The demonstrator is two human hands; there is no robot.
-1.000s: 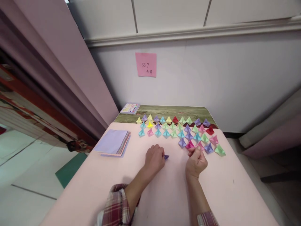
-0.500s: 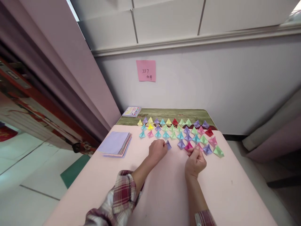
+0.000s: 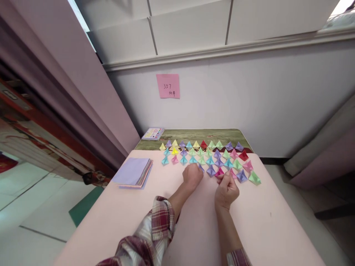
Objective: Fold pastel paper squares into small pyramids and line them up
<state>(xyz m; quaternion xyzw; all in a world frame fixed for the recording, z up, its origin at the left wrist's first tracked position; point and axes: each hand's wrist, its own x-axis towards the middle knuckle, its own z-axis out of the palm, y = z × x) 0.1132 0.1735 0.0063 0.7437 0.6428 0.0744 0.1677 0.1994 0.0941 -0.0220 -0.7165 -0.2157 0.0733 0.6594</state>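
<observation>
Several small folded paper shapes [image 3: 210,157] in many colours lie in rows across the far part of a pale pink table [image 3: 194,229]. My left hand [image 3: 192,176] is closed around a purple folded piece [image 3: 200,167], held at the near edge of the rows beside another purple one. My right hand [image 3: 226,189] rests just right of it with its fingers curled together near a pink piece [image 3: 232,174]; what it holds, if anything, is hidden.
A stack of coloured paper sheets [image 3: 133,172] lies at the table's left. A paper pack [image 3: 152,133] sits on the green mat [image 3: 199,134] by the wall. A pink note [image 3: 168,86] is stuck on the wall. Curtains hang on both sides.
My left hand has carried the purple piece forward and right, up to the near row of shapes. My right hand has stayed almost in place.
</observation>
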